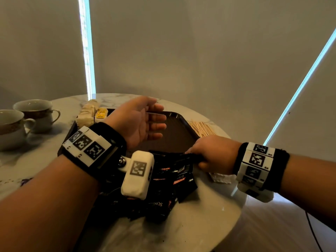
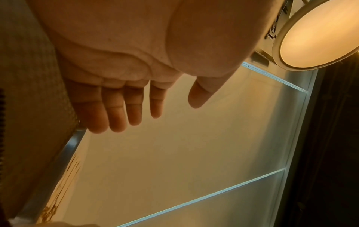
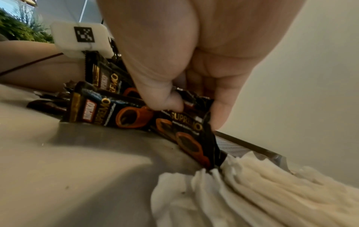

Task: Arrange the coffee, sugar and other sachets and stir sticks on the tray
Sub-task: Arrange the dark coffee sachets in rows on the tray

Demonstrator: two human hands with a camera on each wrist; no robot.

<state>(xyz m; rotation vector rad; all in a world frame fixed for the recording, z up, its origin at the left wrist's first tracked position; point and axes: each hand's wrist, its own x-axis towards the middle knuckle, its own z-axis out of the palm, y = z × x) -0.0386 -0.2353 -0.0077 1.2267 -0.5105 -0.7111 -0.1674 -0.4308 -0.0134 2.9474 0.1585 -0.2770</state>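
Note:
A dark brown tray [image 1: 180, 140] lies on the round marble table [image 1: 196, 220]. Black coffee sachets [image 1: 174, 180] are heaped at the tray's near edge and spill onto the table. My right hand [image 1: 211, 153] pinches one black sachet [image 3: 186, 130] by its top at the heap's right side, thumb in front. My left hand [image 1: 143, 120] hovers above the tray, palm turned up, fingers [image 2: 116, 110] straight and empty. Wooden stir sticks [image 1: 201, 128] lie on the table right of the tray. White sachets [image 1: 87, 113] and a yellow tea bag [image 1: 101, 113] sit at the tray's far left.
Two patterned teacups [image 1: 36, 113] stand on the table at the far left. A bunch of white paper sachets [image 3: 252, 188] lies on the table just right of the black heap, under my right wrist. The table's near edge curves off to the right.

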